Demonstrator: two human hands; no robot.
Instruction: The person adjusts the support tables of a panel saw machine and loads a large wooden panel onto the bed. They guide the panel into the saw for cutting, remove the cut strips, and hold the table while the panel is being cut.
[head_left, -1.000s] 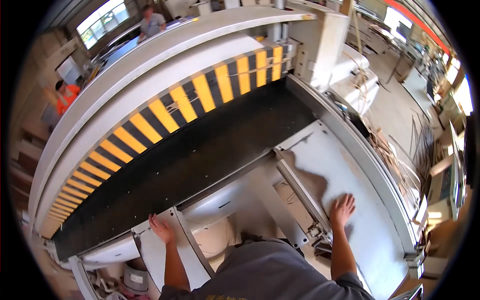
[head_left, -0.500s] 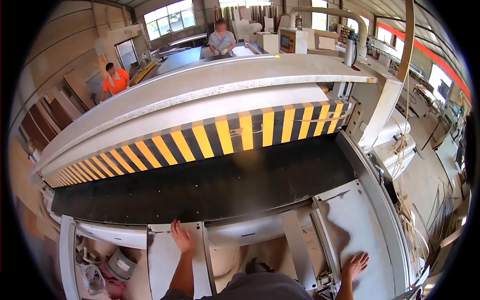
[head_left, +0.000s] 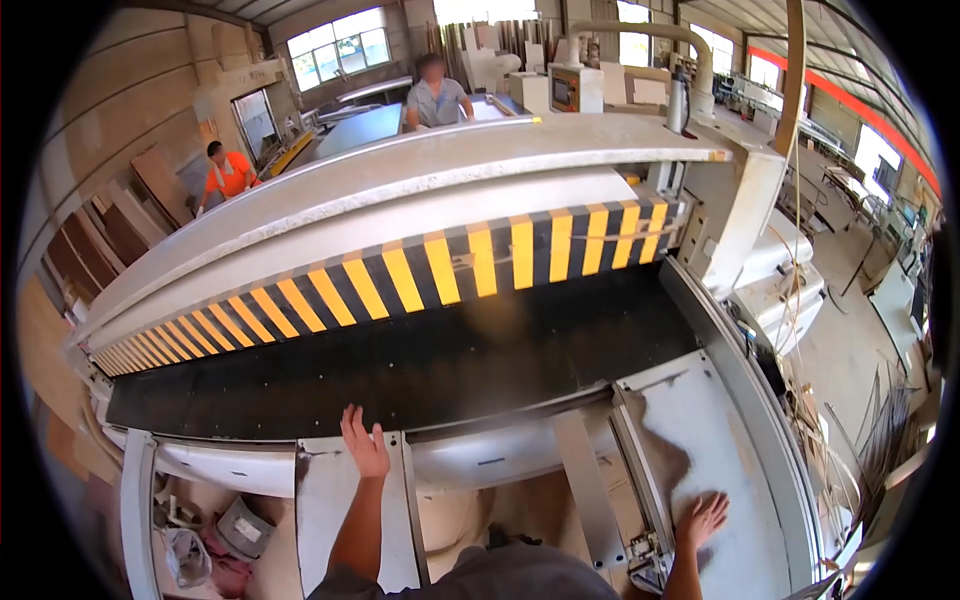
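My left hand [head_left: 365, 444] has its fingers apart over the far end of a narrow light metal plate [head_left: 325, 510], near the front edge of a long black bed [head_left: 420, 370]. Nothing is in it. To the right, my right hand [head_left: 703, 519] lies spread and empty on a wide, worn metal plate [head_left: 735, 450]. Beyond the black bed runs a yellow-and-black striped bar [head_left: 435, 272], with a long pale beam [head_left: 400, 185] above it.
Across the machine are a person in grey [head_left: 437, 98] and a person in orange [head_left: 229, 174]. A bucket [head_left: 242, 528] stands below at the left. The side rail [head_left: 770, 430] borders the right plate, and thin strips [head_left: 880, 430] lie on the floor beyond.
The view has tilted up and levelled since a second ago, showing more of the workshop. My left hand has moved slightly forward to the bed's edge. My right hand stays on the right plate.
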